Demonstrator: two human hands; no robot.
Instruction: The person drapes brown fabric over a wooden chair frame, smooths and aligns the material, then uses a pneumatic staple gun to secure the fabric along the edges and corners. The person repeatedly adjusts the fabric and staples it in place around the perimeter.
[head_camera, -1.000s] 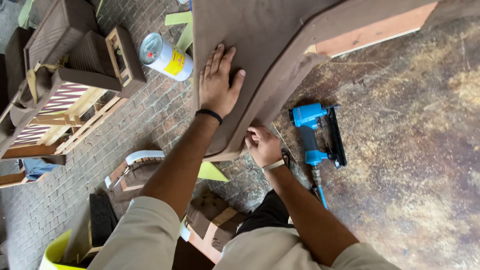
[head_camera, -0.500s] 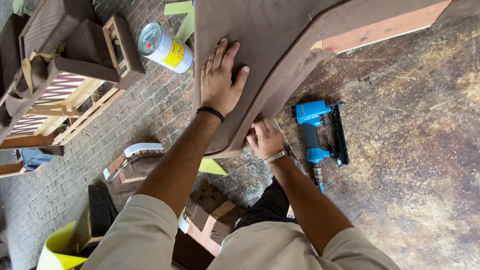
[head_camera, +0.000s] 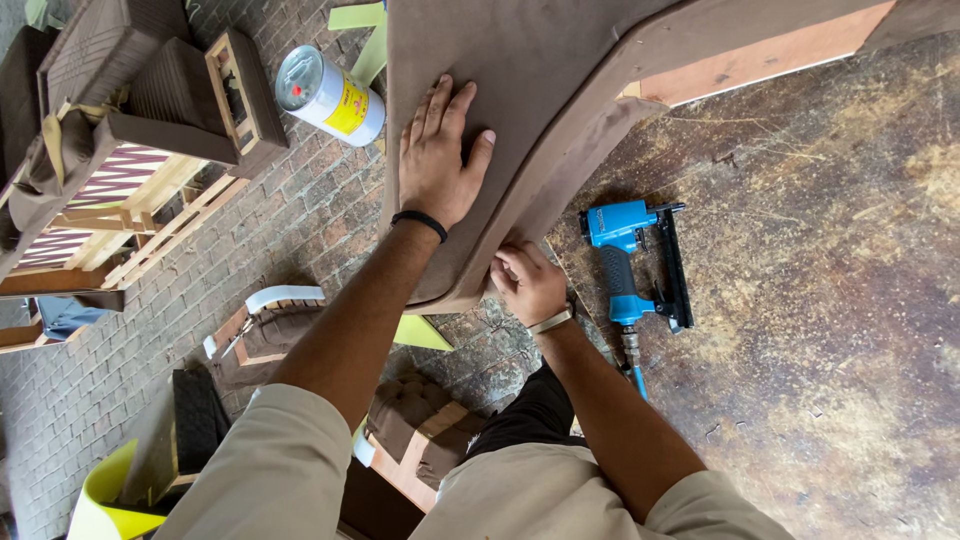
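On the brown upholstered panel (head_camera: 540, 90), left hand (head_camera: 437, 160) flat, fingers spread; right hand (head_camera: 527, 283) pinching its half-hidden fabric edge.

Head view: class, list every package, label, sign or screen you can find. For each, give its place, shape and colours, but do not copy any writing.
Metal can: lies on its side on the brick floor, left of the person's left hand; a cylinder, white with a silver end.
Label on the can: a yellow patch with a bit of red.
No signs or screens in view.
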